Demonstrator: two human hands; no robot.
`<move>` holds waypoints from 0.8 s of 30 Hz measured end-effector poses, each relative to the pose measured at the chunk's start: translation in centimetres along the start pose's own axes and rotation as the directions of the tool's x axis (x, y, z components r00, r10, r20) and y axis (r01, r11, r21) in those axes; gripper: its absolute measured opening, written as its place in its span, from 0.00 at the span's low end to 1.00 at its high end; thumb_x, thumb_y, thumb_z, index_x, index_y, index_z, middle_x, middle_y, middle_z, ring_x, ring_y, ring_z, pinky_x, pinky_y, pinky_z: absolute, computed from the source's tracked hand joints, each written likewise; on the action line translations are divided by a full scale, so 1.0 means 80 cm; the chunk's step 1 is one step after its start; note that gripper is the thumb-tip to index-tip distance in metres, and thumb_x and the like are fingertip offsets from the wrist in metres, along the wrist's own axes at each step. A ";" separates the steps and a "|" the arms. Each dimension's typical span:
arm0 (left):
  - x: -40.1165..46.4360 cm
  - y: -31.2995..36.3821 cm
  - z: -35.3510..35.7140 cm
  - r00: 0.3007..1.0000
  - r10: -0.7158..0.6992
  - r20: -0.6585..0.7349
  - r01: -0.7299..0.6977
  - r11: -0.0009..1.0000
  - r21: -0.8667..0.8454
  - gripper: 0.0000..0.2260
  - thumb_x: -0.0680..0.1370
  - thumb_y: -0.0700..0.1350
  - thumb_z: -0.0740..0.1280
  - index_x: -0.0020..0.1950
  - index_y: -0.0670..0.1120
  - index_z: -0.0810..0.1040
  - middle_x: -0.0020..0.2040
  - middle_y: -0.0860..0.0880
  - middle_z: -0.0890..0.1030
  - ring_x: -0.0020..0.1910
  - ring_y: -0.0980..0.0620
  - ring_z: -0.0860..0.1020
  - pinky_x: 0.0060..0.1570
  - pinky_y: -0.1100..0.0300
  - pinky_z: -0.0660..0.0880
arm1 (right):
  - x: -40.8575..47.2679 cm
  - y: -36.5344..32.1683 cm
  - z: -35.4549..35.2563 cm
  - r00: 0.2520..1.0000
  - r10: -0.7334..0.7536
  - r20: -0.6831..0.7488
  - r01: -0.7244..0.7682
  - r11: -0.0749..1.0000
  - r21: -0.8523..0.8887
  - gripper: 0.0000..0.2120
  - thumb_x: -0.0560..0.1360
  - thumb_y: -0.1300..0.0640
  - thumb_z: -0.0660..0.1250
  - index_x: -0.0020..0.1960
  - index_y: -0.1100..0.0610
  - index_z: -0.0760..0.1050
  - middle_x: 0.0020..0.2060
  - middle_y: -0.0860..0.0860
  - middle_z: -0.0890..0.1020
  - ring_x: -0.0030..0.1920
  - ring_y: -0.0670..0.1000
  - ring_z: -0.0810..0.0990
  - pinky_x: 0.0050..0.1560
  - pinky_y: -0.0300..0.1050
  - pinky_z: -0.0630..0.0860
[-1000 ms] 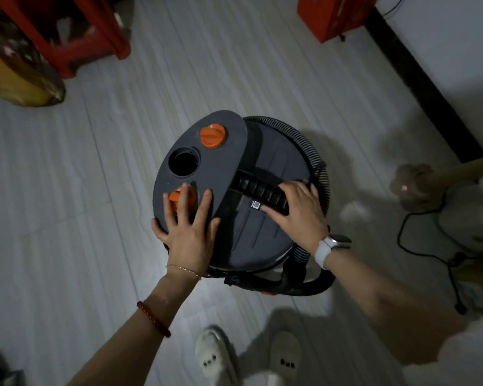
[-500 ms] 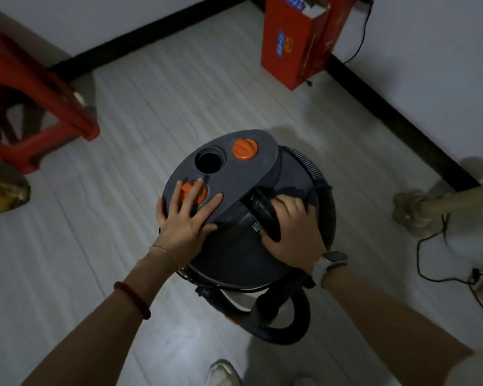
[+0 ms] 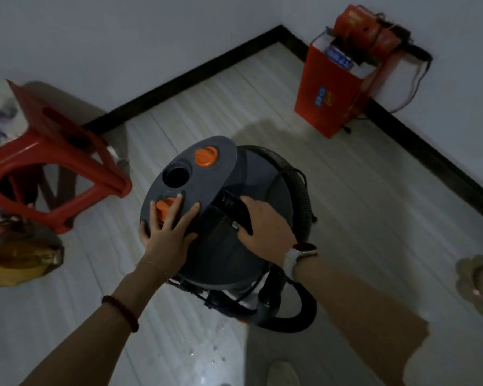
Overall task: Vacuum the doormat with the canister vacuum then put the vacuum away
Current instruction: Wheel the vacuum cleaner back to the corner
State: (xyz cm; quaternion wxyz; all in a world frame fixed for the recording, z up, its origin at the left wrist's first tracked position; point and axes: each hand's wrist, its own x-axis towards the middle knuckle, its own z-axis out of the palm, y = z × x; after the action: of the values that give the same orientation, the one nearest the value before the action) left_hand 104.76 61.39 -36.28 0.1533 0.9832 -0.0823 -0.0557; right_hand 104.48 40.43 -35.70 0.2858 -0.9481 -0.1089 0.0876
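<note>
Head view: 2 hands on the lid of the canister vacuum (image 3: 221, 218), which stands on the pale floor (image 3: 360, 218) near a room corner.

Well left of the fingers, a red stool (image 3: 53, 174) stands by the wall, a crumpled gold bag (image 3: 20, 254) in front of it. The left hand (image 3: 168, 235) lies flat on the lid's raised grey panel, fingers (image 3: 173, 210) spread, 2 of them over an orange knob (image 3: 162, 208); just beyond the fingertips sit a round open port (image 3: 177, 176) and a second orange knob (image 3: 206, 156). The right hand (image 3: 265, 227), a watch (image 3: 300, 254) on its wrist, has its fingers curled around the black carry handle (image 3: 234, 210). The ribbed hose (image 3: 301, 196) wraps the canister's right side. Far beyond, a red box (image 3: 329, 96) stands against the wall.
</note>
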 end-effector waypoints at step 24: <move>0.489 -0.103 -0.061 0.885 0.466 0.021 -0.461 0.868 0.185 0.28 0.73 0.47 0.64 0.70 0.59 0.59 0.72 0.46 0.55 0.68 0.28 0.59 0.57 0.27 0.53 | 0.394 0.005 -0.040 0.825 0.432 -0.366 -0.434 0.897 0.082 0.33 0.70 0.35 0.49 0.68 0.55 0.64 0.45 0.52 0.81 0.42 0.54 0.80 0.38 0.47 0.75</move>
State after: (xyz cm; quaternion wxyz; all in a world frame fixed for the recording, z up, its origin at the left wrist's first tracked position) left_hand 144.92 63.55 -37.52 0.0713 0.9452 -0.3186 0.0027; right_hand 135.55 46.52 -36.60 0.2716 -0.9476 0.1650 -0.0327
